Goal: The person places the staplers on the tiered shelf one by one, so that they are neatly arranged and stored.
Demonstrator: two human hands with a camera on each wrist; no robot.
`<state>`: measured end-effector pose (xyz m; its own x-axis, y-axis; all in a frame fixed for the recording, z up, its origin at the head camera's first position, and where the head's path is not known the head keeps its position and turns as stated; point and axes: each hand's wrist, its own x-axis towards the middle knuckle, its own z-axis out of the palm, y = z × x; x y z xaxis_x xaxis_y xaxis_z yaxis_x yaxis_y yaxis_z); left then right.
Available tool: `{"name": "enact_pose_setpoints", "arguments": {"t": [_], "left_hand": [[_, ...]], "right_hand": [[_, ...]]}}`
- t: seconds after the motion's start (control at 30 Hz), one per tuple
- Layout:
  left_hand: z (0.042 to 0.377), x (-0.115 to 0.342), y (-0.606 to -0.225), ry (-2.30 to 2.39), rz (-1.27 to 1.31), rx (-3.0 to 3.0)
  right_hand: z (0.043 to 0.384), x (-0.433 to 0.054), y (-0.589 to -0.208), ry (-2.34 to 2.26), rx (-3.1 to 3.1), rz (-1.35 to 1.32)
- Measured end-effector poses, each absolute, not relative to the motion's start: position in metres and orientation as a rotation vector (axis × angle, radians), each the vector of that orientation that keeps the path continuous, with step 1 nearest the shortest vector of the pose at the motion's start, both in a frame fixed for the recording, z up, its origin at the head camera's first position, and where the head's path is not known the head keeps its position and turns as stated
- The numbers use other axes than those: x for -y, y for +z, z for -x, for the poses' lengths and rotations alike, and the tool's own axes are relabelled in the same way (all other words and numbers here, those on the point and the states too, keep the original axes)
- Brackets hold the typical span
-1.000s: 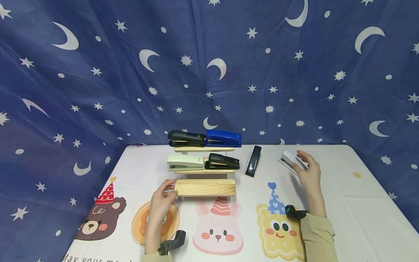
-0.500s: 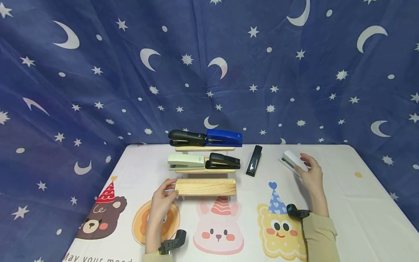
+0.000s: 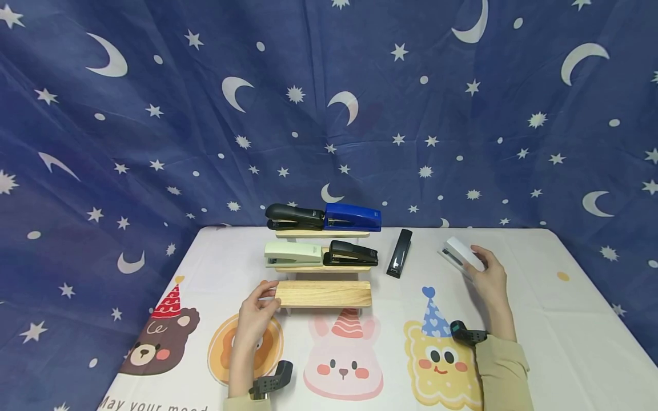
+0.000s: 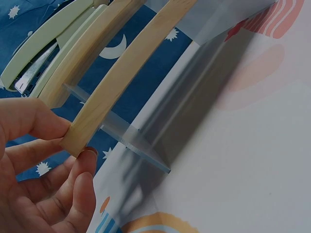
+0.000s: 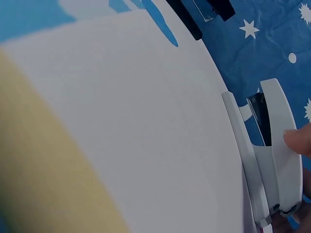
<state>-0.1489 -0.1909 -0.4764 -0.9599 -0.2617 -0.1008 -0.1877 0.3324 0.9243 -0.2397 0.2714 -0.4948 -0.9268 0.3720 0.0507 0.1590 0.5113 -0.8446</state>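
Observation:
My left hand (image 3: pixel 255 313) pinches the left end of the wooden front shelf (image 3: pixel 324 294) of a tiered stand. In the left wrist view, thumb and fingers close on the end of that board (image 4: pixel 114 94). At the right, my right hand (image 3: pixel 488 279) grips a white stapler (image 3: pixel 461 253) by its rear part, thumb on the near side. In the right wrist view the thumb presses the upper arm of the white stapler (image 5: pixel 284 155), and the other fingers are mostly hidden behind it.
On the middle shelf sit a pale green stapler (image 3: pixel 294 253) and a black stapler (image 3: pixel 352 252). The top shelf bears another black stapler (image 3: pixel 294 217) and a blue stapler (image 3: pixel 353 217). A glossy black stapler (image 3: pixel 399 254) lies on the cloth between stand and right hand.
Over the last second my right hand has shifted slightly to the right at the white stapler. My left hand keeps its hold on the shelf's end.

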Motion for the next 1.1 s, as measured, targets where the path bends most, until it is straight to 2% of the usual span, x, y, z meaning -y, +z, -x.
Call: {"name": "enact_pose_setpoints", "arguments": {"t": [1.1], "left_hand": [[0.1471,0.1911,-0.4748,-1.74,-0.431,2.511]], "right_hand": [[0.2356,-0.2646,-0.494,1.412,2.495,0.524]]}}
